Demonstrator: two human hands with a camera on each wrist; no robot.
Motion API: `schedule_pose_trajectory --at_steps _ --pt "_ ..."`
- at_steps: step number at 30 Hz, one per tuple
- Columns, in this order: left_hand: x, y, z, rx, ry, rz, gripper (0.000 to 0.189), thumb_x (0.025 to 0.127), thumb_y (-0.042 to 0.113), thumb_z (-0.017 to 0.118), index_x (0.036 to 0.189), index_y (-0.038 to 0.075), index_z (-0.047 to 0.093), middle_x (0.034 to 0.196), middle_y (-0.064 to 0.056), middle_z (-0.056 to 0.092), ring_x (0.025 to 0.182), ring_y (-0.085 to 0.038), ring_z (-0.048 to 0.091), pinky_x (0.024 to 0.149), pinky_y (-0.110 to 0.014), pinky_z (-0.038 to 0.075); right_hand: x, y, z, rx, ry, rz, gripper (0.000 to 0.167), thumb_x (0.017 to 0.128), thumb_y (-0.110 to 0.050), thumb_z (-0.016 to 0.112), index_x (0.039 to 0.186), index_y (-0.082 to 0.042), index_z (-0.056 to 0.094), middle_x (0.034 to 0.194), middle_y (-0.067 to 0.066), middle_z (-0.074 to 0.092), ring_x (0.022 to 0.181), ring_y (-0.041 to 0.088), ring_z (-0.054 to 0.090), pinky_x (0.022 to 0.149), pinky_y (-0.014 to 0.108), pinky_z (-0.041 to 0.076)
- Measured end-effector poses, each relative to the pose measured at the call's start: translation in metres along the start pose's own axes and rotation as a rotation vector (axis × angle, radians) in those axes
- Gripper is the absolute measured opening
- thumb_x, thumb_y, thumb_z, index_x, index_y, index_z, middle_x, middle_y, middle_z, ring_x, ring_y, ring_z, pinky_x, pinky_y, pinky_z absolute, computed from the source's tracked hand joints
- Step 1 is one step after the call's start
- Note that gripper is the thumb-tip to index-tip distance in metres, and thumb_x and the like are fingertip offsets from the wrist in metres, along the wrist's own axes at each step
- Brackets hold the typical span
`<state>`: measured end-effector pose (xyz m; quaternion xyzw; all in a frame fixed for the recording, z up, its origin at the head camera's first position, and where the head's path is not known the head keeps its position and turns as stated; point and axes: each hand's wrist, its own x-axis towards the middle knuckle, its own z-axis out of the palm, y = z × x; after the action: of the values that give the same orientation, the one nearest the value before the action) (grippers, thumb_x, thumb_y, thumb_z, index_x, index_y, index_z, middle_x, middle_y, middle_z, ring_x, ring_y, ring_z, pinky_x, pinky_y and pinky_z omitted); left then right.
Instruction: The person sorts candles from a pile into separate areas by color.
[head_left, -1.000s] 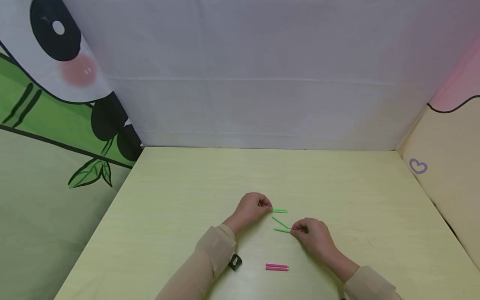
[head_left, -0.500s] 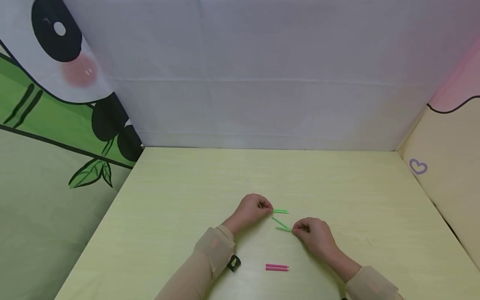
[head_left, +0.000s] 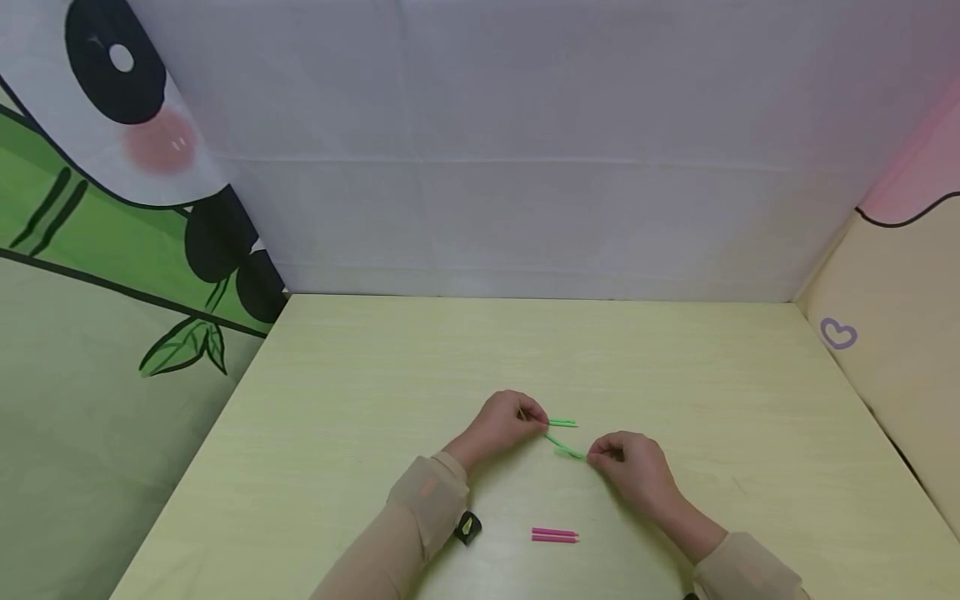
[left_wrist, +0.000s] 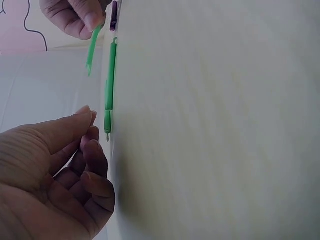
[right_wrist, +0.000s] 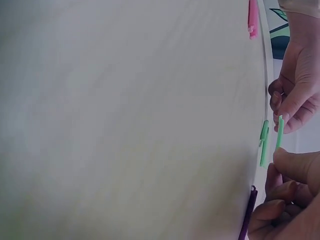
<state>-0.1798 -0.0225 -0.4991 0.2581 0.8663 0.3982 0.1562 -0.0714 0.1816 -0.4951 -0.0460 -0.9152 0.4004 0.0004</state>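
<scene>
My right hand (head_left: 630, 464) pinches a slim green plastic stick (right_wrist: 280, 131) between thumb and forefinger. It points toward the left hand and, in the head view, overlaps another green stick (head_left: 557, 443) lying slantwise. Beyond these lie two parallel green strips (head_left: 564, 422), their left ends covered by the left fingertips. My left hand (head_left: 506, 418) has its thumb and forefinger close together; in the left wrist view no object shows between them. A green stick (left_wrist: 111, 75) with a small hooked end lies on the table just beyond those fingertips.
Two pink sticks (head_left: 555, 535) lie side by side near the front of the table (head_left: 360, 375). The right wrist view shows a dark purple stick (right_wrist: 247, 214) beside the right hand. A pale cloth wall (head_left: 525, 208) stands behind, with printed side panels.
The right hand has shifted slightly right and away from me, and its green stick has come over the slanted one. My left hand has edged right, covering more of the green strips.
</scene>
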Motion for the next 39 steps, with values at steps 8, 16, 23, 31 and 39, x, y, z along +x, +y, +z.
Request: schedule_pose_trajectory --at_steps 8,16,23,31,39 --pt "-0.002 0.001 0.000 0.015 -0.003 0.016 0.004 0.086 0.014 0.074 0.083 0.013 0.076 0.079 0.009 0.067 0.070 -0.005 0.052 0.067 -0.023 0.043 0.003 -0.002 -0.004 0.019 0.013 -0.002 0.006 0.083 -0.006 0.075 0.080 -0.009 0.072 0.075 -0.004 0.066 0.070 0.012 0.052 0.064 0.026 0.044" --pt "-0.002 0.001 0.001 0.030 -0.001 0.027 0.004 0.086 0.013 0.074 0.083 0.012 0.077 0.078 0.009 0.067 0.070 -0.004 0.052 0.066 -0.023 0.043 0.006 -0.002 -0.006 0.014 0.020 -0.008 0.006 0.084 -0.005 0.073 0.080 -0.010 0.073 0.075 -0.004 0.066 0.066 0.013 0.050 0.059 0.025 0.041" --pt "-0.002 0.000 0.002 0.038 -0.006 0.030 0.006 0.085 0.010 0.074 0.082 0.014 0.076 0.078 0.010 0.068 0.069 -0.004 0.052 0.066 -0.023 0.044 0.008 -0.002 -0.009 0.013 0.020 -0.016 0.006 0.086 -0.006 0.072 0.082 -0.010 0.073 0.078 -0.003 0.068 0.064 0.012 0.050 0.058 0.026 0.041" --pt "-0.003 0.002 0.003 0.031 -0.016 0.017 0.007 0.085 0.010 0.075 0.081 0.015 0.076 0.079 0.010 0.068 0.069 -0.004 0.052 0.066 -0.022 0.044 0.011 -0.001 -0.011 0.011 0.021 -0.017 0.005 0.086 -0.007 0.072 0.082 -0.009 0.073 0.077 -0.003 0.067 0.064 0.013 0.049 0.057 0.026 0.040" --pt "-0.004 0.003 0.003 0.030 -0.023 0.029 0.006 0.084 0.009 0.076 0.082 0.014 0.077 0.079 0.009 0.068 0.070 -0.002 0.052 0.066 -0.021 0.044 0.015 0.000 -0.011 0.017 0.019 -0.019 0.005 0.087 -0.008 0.071 0.082 -0.009 0.073 0.077 -0.003 0.067 0.064 0.013 0.049 0.055 0.026 0.040"
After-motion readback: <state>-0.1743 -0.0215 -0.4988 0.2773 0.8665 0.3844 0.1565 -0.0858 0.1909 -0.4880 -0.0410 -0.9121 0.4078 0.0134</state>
